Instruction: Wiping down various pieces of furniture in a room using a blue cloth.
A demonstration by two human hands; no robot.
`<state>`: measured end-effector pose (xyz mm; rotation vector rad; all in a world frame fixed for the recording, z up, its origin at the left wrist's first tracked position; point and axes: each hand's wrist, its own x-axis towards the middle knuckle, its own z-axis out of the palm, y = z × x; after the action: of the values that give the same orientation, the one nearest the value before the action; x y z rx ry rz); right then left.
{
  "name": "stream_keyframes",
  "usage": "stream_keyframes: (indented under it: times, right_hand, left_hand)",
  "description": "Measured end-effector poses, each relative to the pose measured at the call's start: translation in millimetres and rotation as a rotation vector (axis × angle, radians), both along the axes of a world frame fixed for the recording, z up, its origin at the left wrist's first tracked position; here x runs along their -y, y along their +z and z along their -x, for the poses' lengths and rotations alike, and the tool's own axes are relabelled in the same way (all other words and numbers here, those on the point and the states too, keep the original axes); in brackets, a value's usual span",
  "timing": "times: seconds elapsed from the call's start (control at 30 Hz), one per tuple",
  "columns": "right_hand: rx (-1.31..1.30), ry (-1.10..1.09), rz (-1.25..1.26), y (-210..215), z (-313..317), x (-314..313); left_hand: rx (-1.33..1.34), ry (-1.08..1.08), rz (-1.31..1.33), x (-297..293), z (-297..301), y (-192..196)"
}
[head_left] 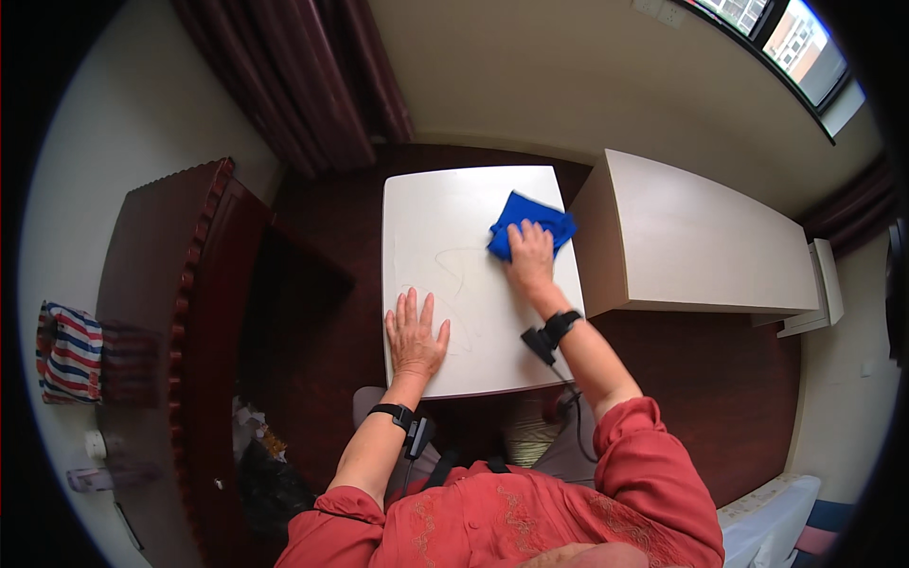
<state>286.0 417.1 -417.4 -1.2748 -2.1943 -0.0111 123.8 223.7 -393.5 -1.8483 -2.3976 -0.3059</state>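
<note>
A blue cloth lies bunched on the white tabletop, close to its far right corner. My right hand presses down on the cloth, its fingers bent over the near part of it. Flat on the table's near left area rests my left hand, fingers spread and holding nothing. Faint curved marks show on the white surface between the two hands. Each wrist wears a black strap with a small dark device.
Close to the table's right side stands a long pale cabinet. A dark red wooden cabinet is on the left, with a striped bag beyond it and a black plastic bag on the floor. Purple curtains hang at the back.
</note>
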Motion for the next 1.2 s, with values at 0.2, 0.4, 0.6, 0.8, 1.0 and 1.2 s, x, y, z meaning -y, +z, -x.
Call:
stream_keyframes:
  times: [0.2,0.4,0.6,0.8,1.0,1.2]
  right_hand:
    - [-0.098,0.201,0.027,6.9,25.9,115.7]
    - [-0.100,0.278,0.102,14.8,14.1,180.2]
    - [-0.079,0.054,0.190,24.3,-24.4,210.7]
    - [-0.131,0.047,0.166,15.6,-56.0,214.1]
    - [-0.106,-0.263,0.271,22.6,-93.0,224.3]
    - [-0.121,-0.238,0.455,35.2,-114.5,240.5]
  left_hand:
    - [0.047,-0.015,-0.051,14.5,3.8,4.7]
    - [0.015,0.019,-0.070,37.0,0.2,10.5]
    - [-0.071,0.424,-0.108,62.5,-3.5,22.3]
    - [0.479,0.605,0.174,80.8,22.8,50.0]
    - [0.458,0.530,0.229,107.8,12.4,62.1]
    - [0.465,0.491,0.205,142.7,8.6,61.7]
